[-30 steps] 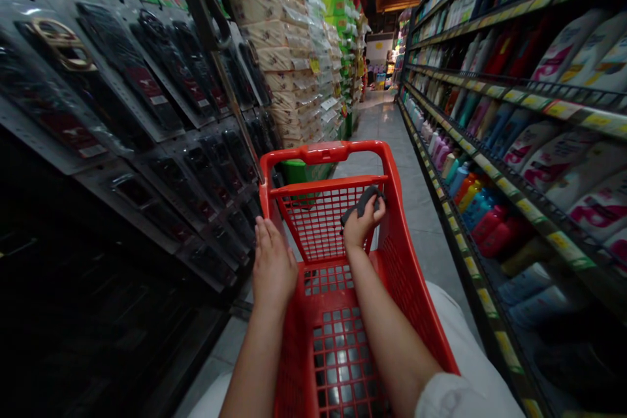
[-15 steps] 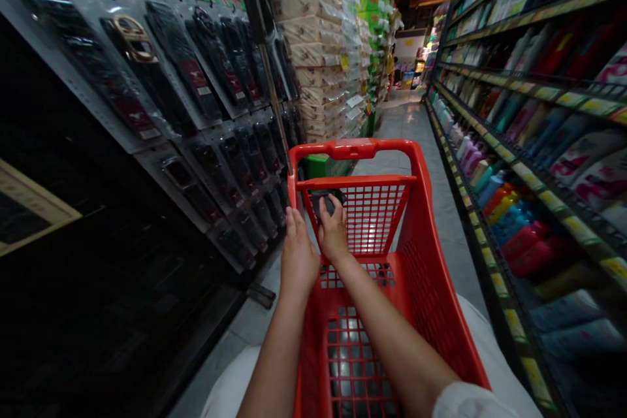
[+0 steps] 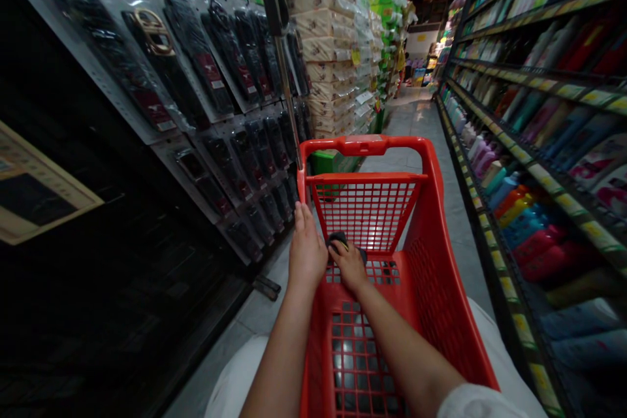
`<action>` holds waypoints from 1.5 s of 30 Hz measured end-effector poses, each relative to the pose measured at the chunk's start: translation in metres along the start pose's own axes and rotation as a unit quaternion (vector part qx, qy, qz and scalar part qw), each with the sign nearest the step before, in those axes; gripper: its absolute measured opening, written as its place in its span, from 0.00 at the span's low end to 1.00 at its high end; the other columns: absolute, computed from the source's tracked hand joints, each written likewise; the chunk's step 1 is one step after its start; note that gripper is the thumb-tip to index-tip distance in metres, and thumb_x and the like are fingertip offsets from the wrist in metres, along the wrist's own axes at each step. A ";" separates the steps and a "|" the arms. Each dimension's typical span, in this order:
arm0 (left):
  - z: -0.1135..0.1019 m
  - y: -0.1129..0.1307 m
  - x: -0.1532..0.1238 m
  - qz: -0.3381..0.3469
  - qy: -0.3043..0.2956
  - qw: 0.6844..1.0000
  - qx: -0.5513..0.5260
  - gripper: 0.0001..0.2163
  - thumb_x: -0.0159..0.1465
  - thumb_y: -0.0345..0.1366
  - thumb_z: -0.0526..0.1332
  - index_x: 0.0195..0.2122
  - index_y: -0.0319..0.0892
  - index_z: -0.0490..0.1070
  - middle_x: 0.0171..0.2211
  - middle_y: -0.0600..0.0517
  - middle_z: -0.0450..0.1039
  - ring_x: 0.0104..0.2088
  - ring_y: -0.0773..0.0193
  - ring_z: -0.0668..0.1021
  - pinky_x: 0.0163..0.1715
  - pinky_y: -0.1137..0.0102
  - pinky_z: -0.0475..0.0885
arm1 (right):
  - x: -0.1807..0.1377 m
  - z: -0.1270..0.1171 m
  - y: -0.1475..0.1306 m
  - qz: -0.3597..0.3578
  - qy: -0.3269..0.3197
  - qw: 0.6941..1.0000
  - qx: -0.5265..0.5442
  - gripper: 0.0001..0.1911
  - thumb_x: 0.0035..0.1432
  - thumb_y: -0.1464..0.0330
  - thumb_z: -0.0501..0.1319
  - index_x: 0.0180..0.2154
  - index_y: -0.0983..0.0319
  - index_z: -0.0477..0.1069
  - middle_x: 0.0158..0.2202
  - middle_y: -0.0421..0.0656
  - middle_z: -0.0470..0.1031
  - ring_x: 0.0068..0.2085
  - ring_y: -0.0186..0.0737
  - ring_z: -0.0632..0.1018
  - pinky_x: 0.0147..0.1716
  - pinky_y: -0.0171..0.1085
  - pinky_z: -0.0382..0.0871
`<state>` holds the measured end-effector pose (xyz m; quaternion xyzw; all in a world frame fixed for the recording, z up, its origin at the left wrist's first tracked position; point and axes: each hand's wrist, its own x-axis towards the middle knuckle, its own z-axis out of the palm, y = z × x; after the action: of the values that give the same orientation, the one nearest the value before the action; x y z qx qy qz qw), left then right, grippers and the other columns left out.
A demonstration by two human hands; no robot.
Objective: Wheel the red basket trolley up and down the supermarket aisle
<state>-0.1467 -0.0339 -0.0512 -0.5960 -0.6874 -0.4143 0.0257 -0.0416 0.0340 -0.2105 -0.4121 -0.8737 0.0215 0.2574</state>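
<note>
Grey floor tiles [image 3: 416, 121] are stretching down a dim shop aisle in the head view, with shelves [image 3: 522, 153] of bottles [image 3: 516, 212] lining the right and packaged belts [image 3: 193, 55] hanging on the left beside stacked packages [image 3: 326, 46]. Below, a red cart [image 3: 434, 274] is standing between the person's knees [image 3: 240, 375]. The left hand [image 3: 306, 255] is resting flat against the cart's left side, its fingers lying straight and close together. The right hand [image 3: 349, 266] is bending its fingers over a dark cloth [image 3: 336, 237], clasping it inside the cart at the lower left of the mesh end panel [image 3: 369, 215]. By my judgement, the rubbing is looking unfinished: the cloth is reaching only that corner, while the right wall [image 3: 441, 313] and near floor grid [image 3: 362, 353] are lying apart from it. Which surfaces are already done is not showing.
</note>
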 end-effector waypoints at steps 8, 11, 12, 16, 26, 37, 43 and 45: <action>-0.003 0.005 0.000 -0.011 -0.009 1.000 -0.003 0.34 0.63 0.21 0.50 0.71 0.34 0.45 0.72 0.31 0.44 0.71 0.47 0.53 0.67 0.49 0.57 | 0.048 -0.049 -0.009 -0.042 0.170 0.983 0.053 0.29 0.57 0.76 0.57 0.60 0.53 0.71 0.63 0.46 0.67 0.58 0.50 0.65 0.55 0.49 0.65; 0.000 0.003 -0.001 -0.004 -0.003 1.000 -0.001 0.35 0.63 0.21 0.51 0.72 0.35 0.44 0.72 0.31 0.44 0.72 0.47 0.52 0.68 0.48 0.57 | 0.076 -0.074 -0.010 0.006 0.193 0.981 0.021 0.34 0.58 0.79 0.54 0.64 0.51 0.66 0.67 0.44 0.62 0.61 0.52 0.61 0.57 0.52 0.62; 0.001 0.002 -0.001 -0.003 0.001 1.000 0.001 0.35 0.63 0.21 0.51 0.72 0.35 0.44 0.72 0.31 0.44 0.72 0.47 0.52 0.68 0.48 0.57 | 0.079 -0.078 -0.009 0.018 0.186 0.982 0.011 0.36 0.57 0.80 0.54 0.64 0.51 0.65 0.68 0.44 0.61 0.61 0.52 0.60 0.56 0.52 0.62; 0.003 -0.001 -0.001 0.000 0.011 1.000 0.011 0.36 0.63 0.22 0.52 0.72 0.37 0.43 0.72 0.32 0.46 0.72 0.47 0.52 0.67 0.48 0.58 | 0.064 -0.070 0.007 0.026 0.153 0.988 -0.003 0.40 0.52 0.83 0.53 0.63 0.50 0.66 0.67 0.43 0.63 0.61 0.52 0.61 0.55 0.52 0.63; 0.001 0.006 -0.001 -0.009 0.005 1.000 0.015 0.34 0.63 0.23 0.51 0.71 0.33 0.46 0.72 0.31 0.46 0.71 0.46 0.53 0.67 0.50 0.59 | 0.051 -0.064 0.053 0.285 0.424 0.855 0.093 0.36 0.53 0.78 0.50 0.65 0.65 0.64 0.64 0.57 0.55 0.65 0.56 0.59 0.62 0.60 0.56; 0.001 -0.001 -0.001 0.008 0.009 1.000 0.018 0.34 0.62 0.22 0.52 0.71 0.33 0.47 0.72 0.31 0.47 0.72 0.46 0.52 0.68 0.49 0.58 | 0.043 -0.053 0.038 0.088 0.255 0.962 0.032 0.38 0.49 0.83 0.52 0.60 0.55 0.70 0.63 0.49 0.65 0.60 0.50 0.64 0.58 0.53 0.63; 0.002 0.001 0.000 -0.003 0.003 1.000 0.007 0.34 0.63 0.24 0.52 0.71 0.33 0.47 0.72 0.30 0.46 0.72 0.46 0.51 0.68 0.50 0.57 | 0.039 -0.061 0.064 0.283 0.418 0.862 0.043 0.37 0.51 0.80 0.51 0.63 0.61 0.67 0.63 0.55 0.60 0.63 0.54 0.63 0.60 0.59 0.58; 0.002 0.002 0.000 -0.003 0.006 1.000 0.004 0.33 0.63 0.24 0.52 0.71 0.33 0.47 0.72 0.30 0.46 0.72 0.46 0.51 0.68 0.49 0.57 | 0.041 -0.051 0.049 0.255 0.382 0.887 0.050 0.37 0.51 0.80 0.51 0.63 0.60 0.66 0.63 0.55 0.59 0.63 0.54 0.63 0.60 0.58 0.59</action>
<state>-0.1441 -0.0328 -0.0516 -0.5918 -0.6905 -0.4148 0.0308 -0.0047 0.0874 -0.1603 -0.5839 -0.5701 -0.0288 0.5773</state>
